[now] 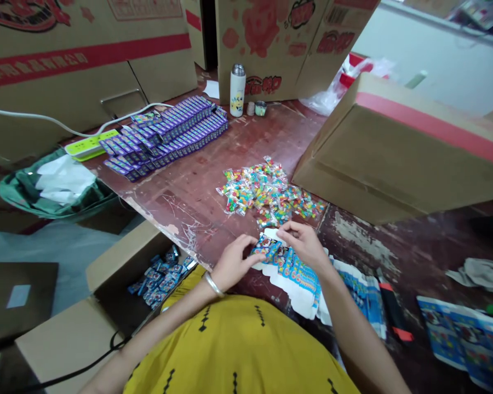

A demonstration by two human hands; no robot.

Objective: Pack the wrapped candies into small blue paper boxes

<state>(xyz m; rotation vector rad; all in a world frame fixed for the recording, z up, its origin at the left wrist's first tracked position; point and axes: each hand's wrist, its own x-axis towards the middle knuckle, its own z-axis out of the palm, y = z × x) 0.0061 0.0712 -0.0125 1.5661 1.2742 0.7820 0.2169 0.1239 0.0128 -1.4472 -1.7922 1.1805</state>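
Observation:
A fanned row of flat blue printed cartons [298,273] with white flaps lies on the dark red table in front of me. My left hand [236,260], a silver bangle at its wrist, touches the near side of the row's far end with thumb and fingers apart. At the top flap of that same end, my right hand [298,239] pinches with thumb and forefinger on the carton's white flap. Just beyond the hands is a pile of clear packets of colourful candy [267,191].
Stacked purple boxes [168,134] stand at the back left, near a white bottle [237,90]. A large carton [398,148] leans at right. An open carton of small blue packs [162,282] sits lower left. A red-black cutter [395,312] lies right.

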